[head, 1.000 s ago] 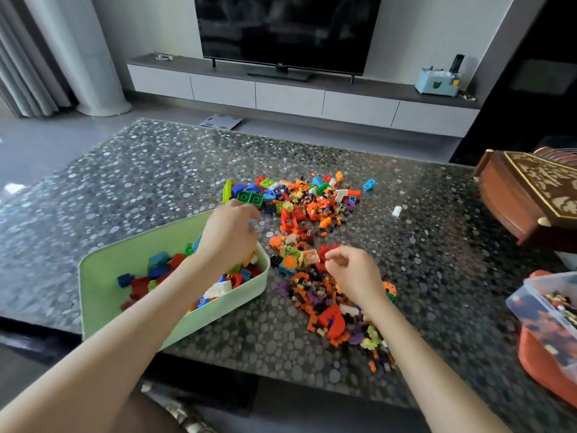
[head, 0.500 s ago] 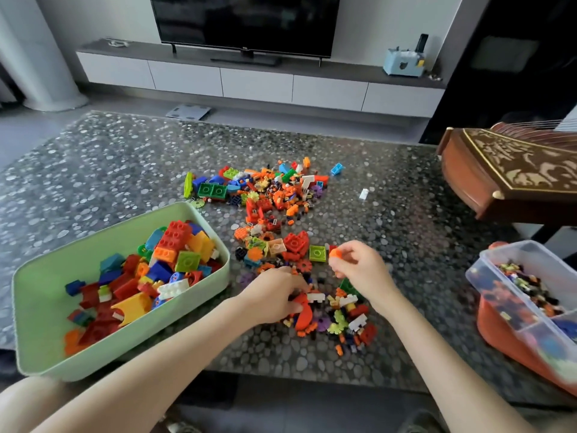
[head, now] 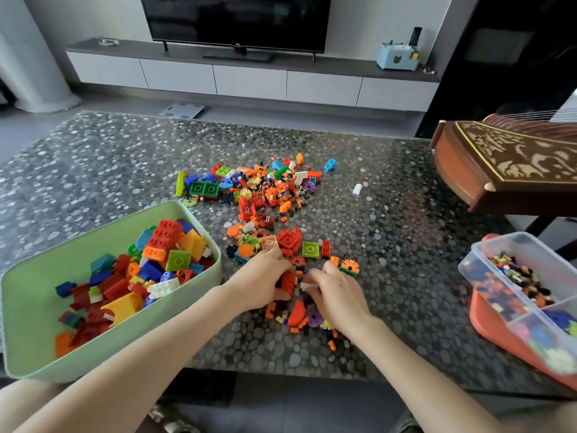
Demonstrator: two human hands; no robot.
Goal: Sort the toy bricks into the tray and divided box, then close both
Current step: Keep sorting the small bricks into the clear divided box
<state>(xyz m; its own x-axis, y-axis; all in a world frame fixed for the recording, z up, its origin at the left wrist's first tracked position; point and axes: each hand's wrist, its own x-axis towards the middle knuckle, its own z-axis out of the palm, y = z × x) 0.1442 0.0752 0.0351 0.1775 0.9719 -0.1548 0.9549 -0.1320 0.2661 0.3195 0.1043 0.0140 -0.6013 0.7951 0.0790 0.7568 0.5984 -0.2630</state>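
Digging into the near end of a loose pile of toy bricks [head: 265,195] on the pebble-patterned bench [head: 406,276], a person has both bare hands side by side. The left hand [head: 259,285] curls its fingers down among red and orange pieces, and whether its grip holds any of them cannot be told. The right hand [head: 340,295] keeps a narrow grip, thumb and fingers pinching a small white brick [head: 308,286]. At 9 o'clock from the hands sits the green tray [head: 28,295], uncovered, with large bricks heaped toward its far right corner. At 3 o'clock, by the bench edge, the clear divided box [head: 515,245] stands open on an orange base [head: 487,321], with tiny pieces in its compartments. The pile stretches toward 12 o'clock
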